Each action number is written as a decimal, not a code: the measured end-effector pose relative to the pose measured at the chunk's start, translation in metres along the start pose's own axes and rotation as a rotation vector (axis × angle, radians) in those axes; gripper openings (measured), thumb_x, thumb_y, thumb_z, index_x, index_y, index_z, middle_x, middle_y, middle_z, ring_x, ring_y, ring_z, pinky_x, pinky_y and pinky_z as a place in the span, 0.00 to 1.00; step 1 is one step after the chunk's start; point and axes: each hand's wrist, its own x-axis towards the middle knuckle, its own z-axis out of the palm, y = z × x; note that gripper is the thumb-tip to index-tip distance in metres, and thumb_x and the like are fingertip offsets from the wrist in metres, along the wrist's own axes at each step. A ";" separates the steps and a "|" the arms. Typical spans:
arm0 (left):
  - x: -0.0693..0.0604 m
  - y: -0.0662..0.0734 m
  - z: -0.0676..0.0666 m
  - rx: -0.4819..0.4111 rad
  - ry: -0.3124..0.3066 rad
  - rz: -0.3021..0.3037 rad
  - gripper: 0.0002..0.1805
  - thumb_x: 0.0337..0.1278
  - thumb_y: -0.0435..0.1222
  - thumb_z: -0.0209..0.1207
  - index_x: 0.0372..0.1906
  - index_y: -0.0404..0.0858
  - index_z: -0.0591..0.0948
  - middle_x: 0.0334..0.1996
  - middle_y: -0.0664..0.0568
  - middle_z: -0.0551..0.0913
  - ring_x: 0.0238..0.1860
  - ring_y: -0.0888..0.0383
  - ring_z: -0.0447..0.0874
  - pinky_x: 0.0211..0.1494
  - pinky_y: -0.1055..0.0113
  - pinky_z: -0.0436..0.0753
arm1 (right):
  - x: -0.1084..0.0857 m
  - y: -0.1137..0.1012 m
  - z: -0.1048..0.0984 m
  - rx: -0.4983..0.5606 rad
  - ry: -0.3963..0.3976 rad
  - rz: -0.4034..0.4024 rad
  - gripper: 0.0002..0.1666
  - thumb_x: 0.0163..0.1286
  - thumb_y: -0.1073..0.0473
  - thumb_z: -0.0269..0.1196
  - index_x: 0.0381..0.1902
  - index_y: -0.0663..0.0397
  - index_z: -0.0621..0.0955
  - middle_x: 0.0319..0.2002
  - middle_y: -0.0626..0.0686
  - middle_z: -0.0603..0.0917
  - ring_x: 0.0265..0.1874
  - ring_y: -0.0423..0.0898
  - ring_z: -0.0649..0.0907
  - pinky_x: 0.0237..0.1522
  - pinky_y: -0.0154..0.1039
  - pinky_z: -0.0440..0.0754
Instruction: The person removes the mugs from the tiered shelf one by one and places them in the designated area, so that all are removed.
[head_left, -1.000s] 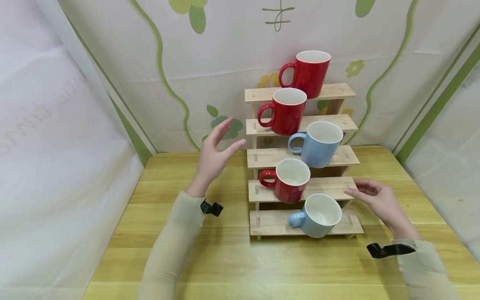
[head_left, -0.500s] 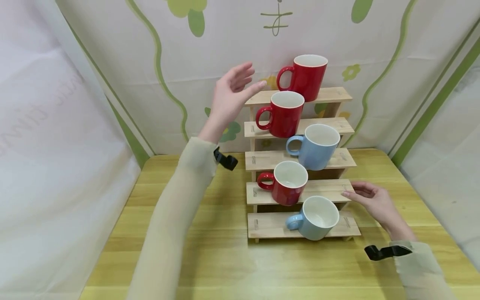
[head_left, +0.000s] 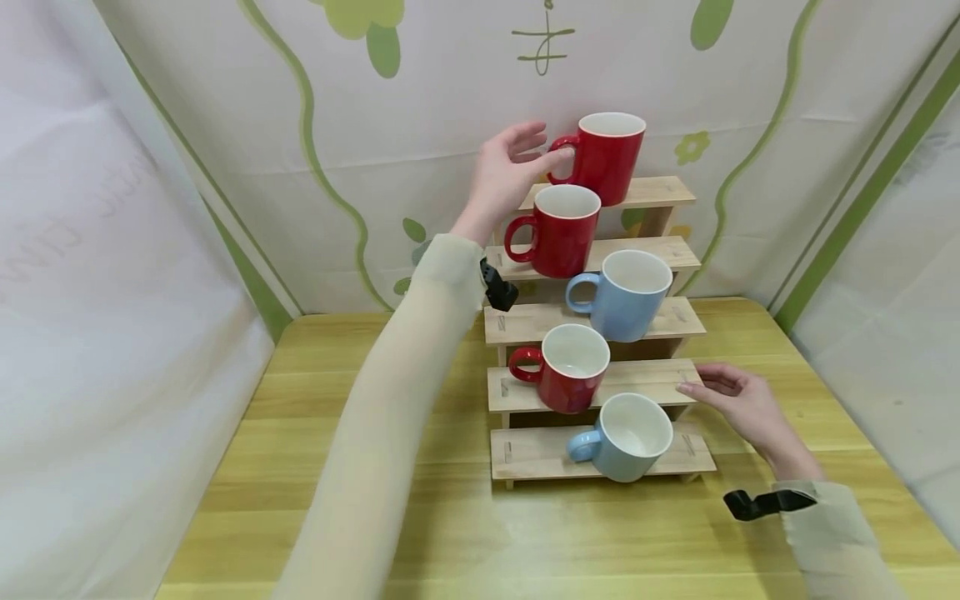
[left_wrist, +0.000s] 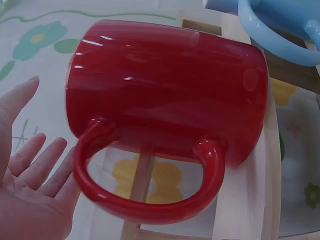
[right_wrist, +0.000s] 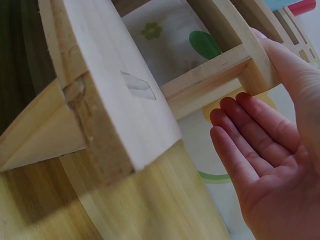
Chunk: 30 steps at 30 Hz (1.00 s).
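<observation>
From where I stand, a glossy red mug (head_left: 611, 165) sits upright atop the stepped wooden rack (head_left: 542, 452), its handle (left_wrist: 150, 212) facing the nearer left hand (head_left: 504, 177), spread and grasping nothing (touching, I can't tell). The right hand (head_left: 752, 410) grips the rack's right edge.

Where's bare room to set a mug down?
Widest: table left of the left sleeve, or in front of the bottom shelf. Smaller: that shelf's left end, beside its blue mug; the next shelf up, between its red mug and the right hand. Crowded: top shelf, left end, with the left hand beside the highest mug.
</observation>
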 end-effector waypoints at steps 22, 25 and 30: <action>0.020 -0.005 0.006 0.076 -0.122 -0.111 0.27 0.68 0.50 0.64 0.69 0.52 0.76 0.61 0.59 0.79 0.60 0.56 0.76 0.53 0.67 0.83 | 0.003 0.000 0.001 0.016 -0.005 0.005 0.36 0.70 0.48 0.70 0.65 0.68 0.75 0.45 0.36 0.85 0.44 0.25 0.80 0.42 0.22 0.80; 0.021 -0.003 0.007 0.073 -0.118 -0.125 0.26 0.68 0.50 0.64 0.69 0.53 0.77 0.61 0.59 0.79 0.59 0.56 0.76 0.53 0.68 0.83 | 0.003 0.000 0.001 0.010 -0.001 0.001 0.36 0.70 0.48 0.70 0.65 0.68 0.75 0.45 0.35 0.85 0.44 0.25 0.79 0.42 0.22 0.79; 0.022 -0.004 0.012 0.065 -0.088 -0.136 0.25 0.67 0.50 0.65 0.66 0.53 0.78 0.58 0.59 0.80 0.56 0.56 0.78 0.50 0.69 0.84 | 0.002 0.001 0.003 0.032 -0.001 -0.009 0.34 0.71 0.49 0.69 0.63 0.68 0.75 0.44 0.37 0.86 0.44 0.27 0.81 0.42 0.22 0.79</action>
